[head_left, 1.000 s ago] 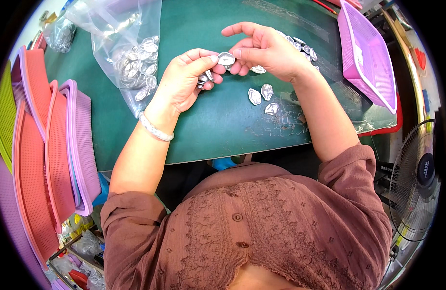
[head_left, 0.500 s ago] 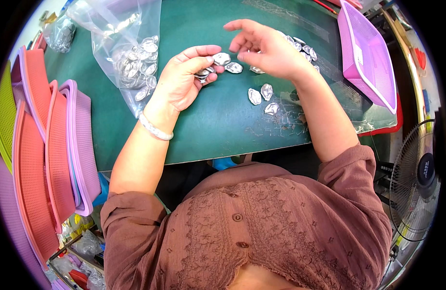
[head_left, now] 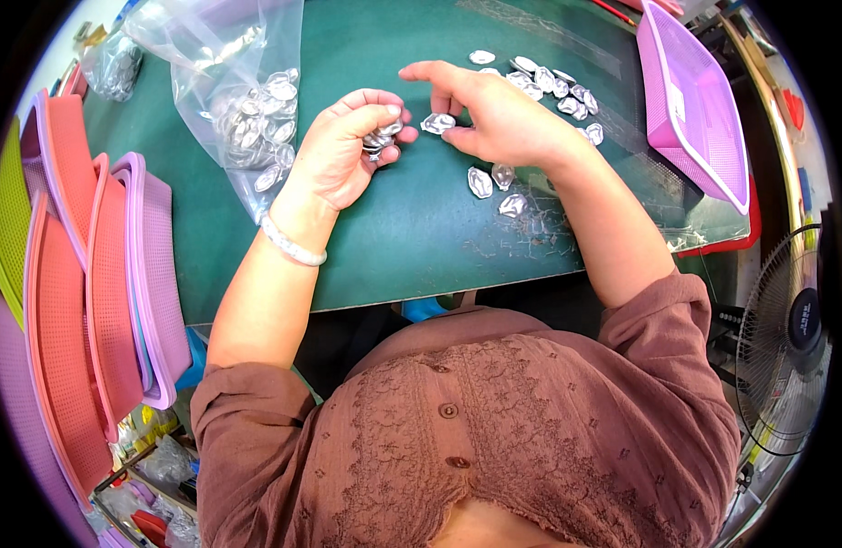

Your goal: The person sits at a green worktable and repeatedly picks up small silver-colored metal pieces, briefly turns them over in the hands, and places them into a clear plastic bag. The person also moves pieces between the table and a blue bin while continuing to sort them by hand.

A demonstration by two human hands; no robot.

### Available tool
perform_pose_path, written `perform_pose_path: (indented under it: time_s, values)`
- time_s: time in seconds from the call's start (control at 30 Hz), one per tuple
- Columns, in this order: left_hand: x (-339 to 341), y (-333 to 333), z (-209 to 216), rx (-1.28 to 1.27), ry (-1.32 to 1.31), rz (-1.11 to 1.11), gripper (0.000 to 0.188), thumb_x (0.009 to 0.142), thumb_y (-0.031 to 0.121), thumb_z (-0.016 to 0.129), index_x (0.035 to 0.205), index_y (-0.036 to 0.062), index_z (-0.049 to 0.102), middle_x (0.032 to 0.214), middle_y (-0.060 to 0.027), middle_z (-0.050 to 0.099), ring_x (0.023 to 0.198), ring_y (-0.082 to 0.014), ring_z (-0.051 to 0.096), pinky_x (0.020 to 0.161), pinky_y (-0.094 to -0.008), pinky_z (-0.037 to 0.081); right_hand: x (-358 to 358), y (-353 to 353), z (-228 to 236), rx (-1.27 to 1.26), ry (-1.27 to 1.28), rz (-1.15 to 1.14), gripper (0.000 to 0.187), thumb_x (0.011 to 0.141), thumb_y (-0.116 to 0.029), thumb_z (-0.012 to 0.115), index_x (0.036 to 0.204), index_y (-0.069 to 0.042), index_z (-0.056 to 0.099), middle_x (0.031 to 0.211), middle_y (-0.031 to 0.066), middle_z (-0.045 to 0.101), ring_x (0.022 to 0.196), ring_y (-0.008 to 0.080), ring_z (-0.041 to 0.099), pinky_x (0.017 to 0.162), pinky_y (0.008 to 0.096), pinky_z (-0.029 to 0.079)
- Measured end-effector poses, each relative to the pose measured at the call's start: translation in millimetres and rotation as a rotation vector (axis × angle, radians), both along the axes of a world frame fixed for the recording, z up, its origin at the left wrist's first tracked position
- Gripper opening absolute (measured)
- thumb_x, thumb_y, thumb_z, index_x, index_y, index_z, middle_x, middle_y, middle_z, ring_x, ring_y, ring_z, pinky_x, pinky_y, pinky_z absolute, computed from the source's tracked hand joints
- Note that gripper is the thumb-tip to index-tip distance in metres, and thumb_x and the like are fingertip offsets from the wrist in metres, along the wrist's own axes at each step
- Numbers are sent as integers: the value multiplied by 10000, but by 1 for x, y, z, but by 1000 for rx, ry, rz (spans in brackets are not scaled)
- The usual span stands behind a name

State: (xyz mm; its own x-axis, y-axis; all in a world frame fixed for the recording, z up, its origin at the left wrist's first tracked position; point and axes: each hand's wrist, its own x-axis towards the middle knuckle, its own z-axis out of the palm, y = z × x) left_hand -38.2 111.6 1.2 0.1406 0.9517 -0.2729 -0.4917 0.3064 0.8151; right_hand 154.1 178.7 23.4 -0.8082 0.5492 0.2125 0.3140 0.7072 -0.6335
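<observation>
Foil pieces (head_left: 377,139) sit stacked in the curled left hand (head_left: 343,151); right hand (head_left: 503,119) pinches one piece (head_left: 438,122) beside it, feeding the stack.

Shiny metal pieces (head_left: 437,122) — matt green tabletop (head_left: 412,228).

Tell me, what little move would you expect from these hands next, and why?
Probably the right hand sets its silver piece down on the green table. That hand pinches one piece apart from the left hand, which grips a small stack, and loose pieces already lie beyond it.
</observation>
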Motion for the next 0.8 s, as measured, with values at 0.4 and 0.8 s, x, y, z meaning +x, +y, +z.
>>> perform_pose_path:
  time_s: [0.4,0.8]
  values:
    - [7,-3,7,-21,104,-57,147,873,146,554,956,26,575,750,-36,592,608,-104,543,477,-198,402,-4,-2,4,76,303,33,594,670,62,587,1228,-81,441,795,77,554,699,198,554,609,298,449]
    - [7,-2,7,-10,77,-21,114,862,141,567,905,36,578,754,-55,609,598,-102,545,492,-204,411,2,6,0,-438,390,-53,466,808,11,535,1252,-22,399,801,52,591,700,112,580,601,236,466]
